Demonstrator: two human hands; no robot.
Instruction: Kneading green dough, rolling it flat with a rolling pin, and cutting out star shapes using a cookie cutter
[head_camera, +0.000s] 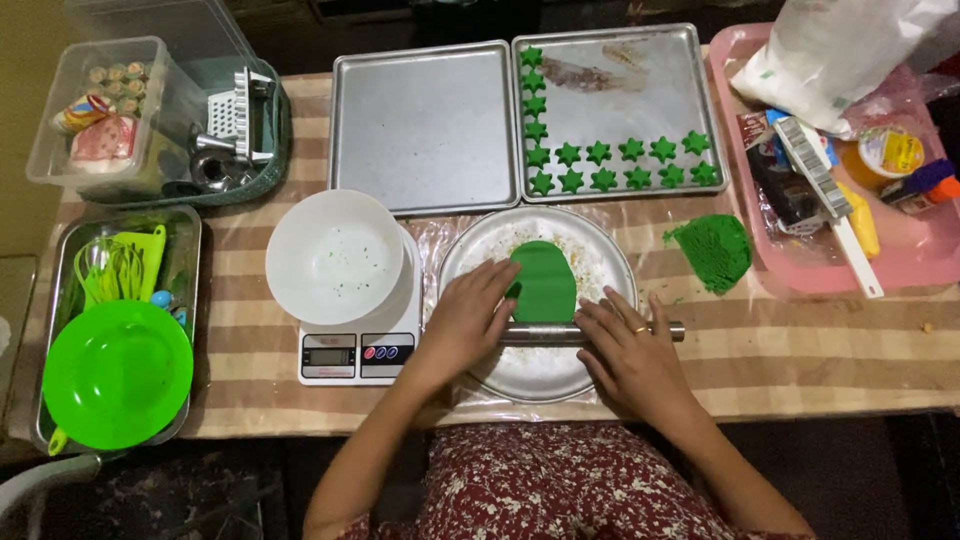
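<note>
Two hands on one metal rolling pin (545, 333): your left hand (466, 320) and right hand (628, 352) press it flat-palmed, fingers not clenched, at the near edge of the green dough sheet (543, 281) on the round tray (590, 255). Behind that tray, two square trays; the right one (620, 70) holds seventeen star pieces (600, 152). Left of it, one white bowl (335, 257) sits on a scale (355, 355).

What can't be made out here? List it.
Head view only:
- Middle of the metal rolling pin: covered by the left hand and right hand.
- Near edge of the flat green dough: behind the pin.
- White kitchen scale display: too small.
- Pink tray: cut off at the right edge.
</note>
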